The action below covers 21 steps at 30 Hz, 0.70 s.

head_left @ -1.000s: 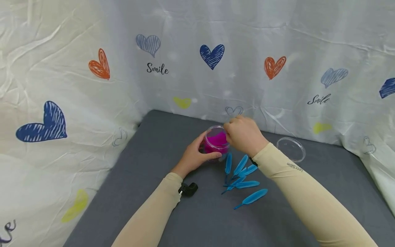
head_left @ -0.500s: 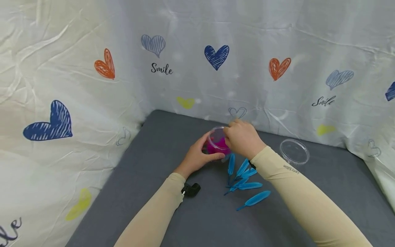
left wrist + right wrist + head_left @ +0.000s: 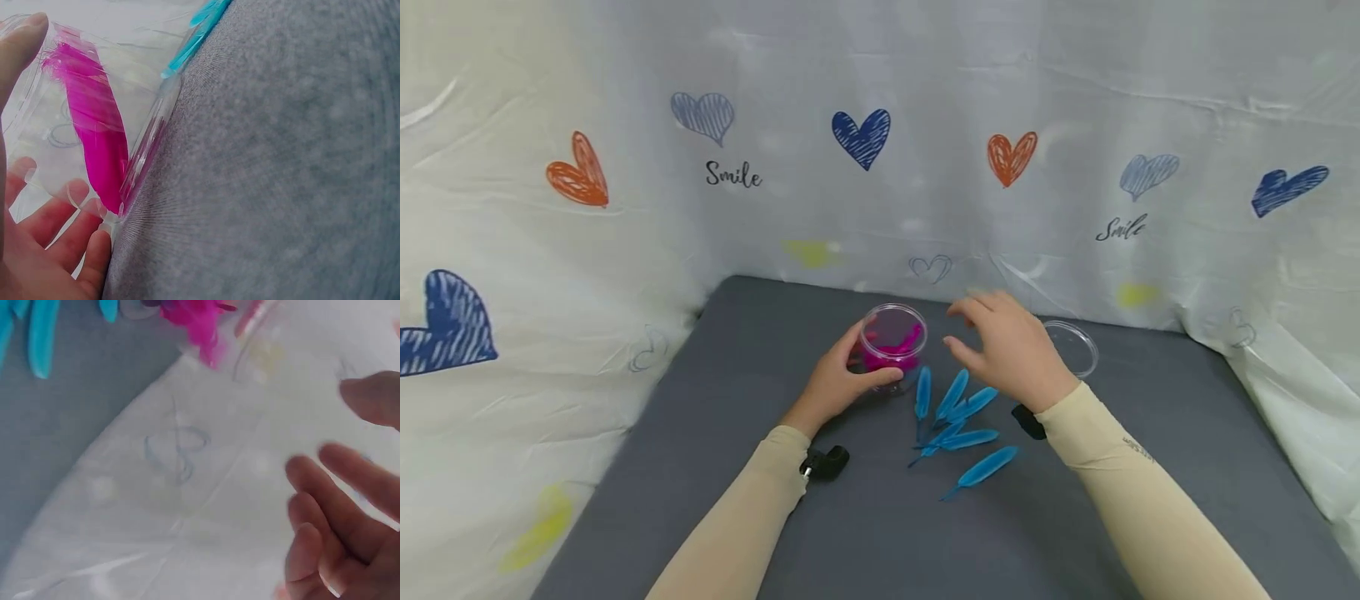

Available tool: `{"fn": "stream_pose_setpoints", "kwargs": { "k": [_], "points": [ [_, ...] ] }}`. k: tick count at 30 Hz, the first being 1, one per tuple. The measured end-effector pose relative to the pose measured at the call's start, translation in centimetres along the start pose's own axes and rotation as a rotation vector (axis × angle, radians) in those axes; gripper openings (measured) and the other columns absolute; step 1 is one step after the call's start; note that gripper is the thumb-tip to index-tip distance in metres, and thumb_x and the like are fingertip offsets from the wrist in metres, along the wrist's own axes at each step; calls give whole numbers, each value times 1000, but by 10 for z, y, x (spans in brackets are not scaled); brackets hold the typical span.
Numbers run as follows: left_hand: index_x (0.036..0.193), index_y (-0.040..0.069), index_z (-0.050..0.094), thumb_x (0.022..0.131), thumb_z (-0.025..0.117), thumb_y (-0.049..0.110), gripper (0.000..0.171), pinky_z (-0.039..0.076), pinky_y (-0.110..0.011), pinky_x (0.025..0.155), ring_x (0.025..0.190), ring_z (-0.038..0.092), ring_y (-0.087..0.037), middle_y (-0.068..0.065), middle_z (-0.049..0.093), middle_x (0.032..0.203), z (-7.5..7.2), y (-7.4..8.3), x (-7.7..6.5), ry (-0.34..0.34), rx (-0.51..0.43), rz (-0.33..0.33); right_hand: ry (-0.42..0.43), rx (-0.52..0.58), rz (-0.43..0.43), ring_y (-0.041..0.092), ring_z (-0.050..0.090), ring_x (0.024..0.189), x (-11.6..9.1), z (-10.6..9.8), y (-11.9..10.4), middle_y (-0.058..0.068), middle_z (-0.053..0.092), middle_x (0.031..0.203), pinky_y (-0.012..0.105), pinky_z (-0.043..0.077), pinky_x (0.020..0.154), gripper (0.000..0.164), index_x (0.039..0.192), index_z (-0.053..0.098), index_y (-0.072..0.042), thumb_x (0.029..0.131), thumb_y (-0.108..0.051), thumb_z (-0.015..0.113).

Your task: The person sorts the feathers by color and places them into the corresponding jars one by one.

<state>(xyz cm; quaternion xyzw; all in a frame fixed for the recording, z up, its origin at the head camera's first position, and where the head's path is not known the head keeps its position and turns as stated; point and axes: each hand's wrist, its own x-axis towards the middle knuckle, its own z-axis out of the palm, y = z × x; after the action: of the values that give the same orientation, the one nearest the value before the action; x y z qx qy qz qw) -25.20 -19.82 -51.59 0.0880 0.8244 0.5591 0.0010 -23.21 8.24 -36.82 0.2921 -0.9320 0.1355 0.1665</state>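
My left hand (image 3: 842, 377) grips a clear plastic jar (image 3: 893, 312) from its left side, thumb in front and fingers behind. The jar stands uncapped on the table, and magenta feathers (image 3: 97, 125) lie inside it. To the jar's right, my right hand (image 3: 1011, 346) hovers with thumb and fingers apart, holding nothing; the right wrist view shows the same gap between thumb (image 3: 375, 399) and fingers. Several blue feathers (image 3: 981, 468) lie spread on the table in front of the jar and below the right hand.
A clear round lid (image 3: 1093, 357) lies on the grey tabletop (image 3: 880, 533) behind the right hand, partly covered by it. A white curtain (image 3: 940, 67) with printed hearts hangs along the back and left. A black wrist camera (image 3: 826, 463) sits at the left cuff.
My right hand has come out of the jar's mouth and away to the right, its fingers now spread. The left hand keeps its grip on the jar. The head view has swung right.
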Motion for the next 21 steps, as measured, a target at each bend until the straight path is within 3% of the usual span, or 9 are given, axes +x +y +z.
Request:
{"fn": "stream_pose_setpoints", "kwargs": {
  "k": [3,7,10,13,17,19,21],
  "points": [
    [166,51,33,85,86,64,98,55,-57,112,139,59,-28,-3,55,160,-30,-8,-1,8,40,-10,196,139,89,30,61,112,-17,6,3,10,71,119,47,56,89,53,140,67,-8,97,-35,83],
    [171,42,24,84,88,61,110,45,-60,123,147,53,-30,-5,49,167,-71,-15,-2,-36,106,-32,479,294,220,36,58,115,-32,28,13,16,68,130,47,50,93,65,145,62,-5,92,-30,88],
    [174,35,14,81,91,60,123,40,-62,126,153,46,-35,-8,41,172,-99,-20,-9,-77,181,-71,594,412,357,36,55,123,-36,53,17,17,64,140,44,48,99,76,152,56,-5,89,-31,90],
    [175,28,4,80,91,61,134,39,-67,124,158,38,-42,-12,31,176,-127,-21,-27,-77,265,-126,606,570,495,33,50,141,-33,79,16,12,55,156,46,45,112,92,161,44,-9,87,-37,91],
    [175,19,1,79,86,72,139,39,-73,121,161,33,-46,-17,25,178,-158,-10,-56,-34,396,-182,517,738,599,26,36,159,-20,106,15,3,36,173,50,36,127,111,171,24,-19,87,-47,91],
    [174,12,14,81,83,75,131,43,-71,118,157,40,-44,-19,35,173,-167,0,-70,-10,486,-202,464,780,604,24,32,162,-14,113,16,1,31,176,52,32,131,117,173,17,-23,86,-50,90],
    [165,9,37,85,81,72,111,51,-66,111,146,54,-40,-18,54,160,-171,11,-83,4,585,-214,422,805,593,24,30,163,-12,117,16,1,30,177,53,30,132,120,174,14,-25,86,-50,91]
  ]
}}
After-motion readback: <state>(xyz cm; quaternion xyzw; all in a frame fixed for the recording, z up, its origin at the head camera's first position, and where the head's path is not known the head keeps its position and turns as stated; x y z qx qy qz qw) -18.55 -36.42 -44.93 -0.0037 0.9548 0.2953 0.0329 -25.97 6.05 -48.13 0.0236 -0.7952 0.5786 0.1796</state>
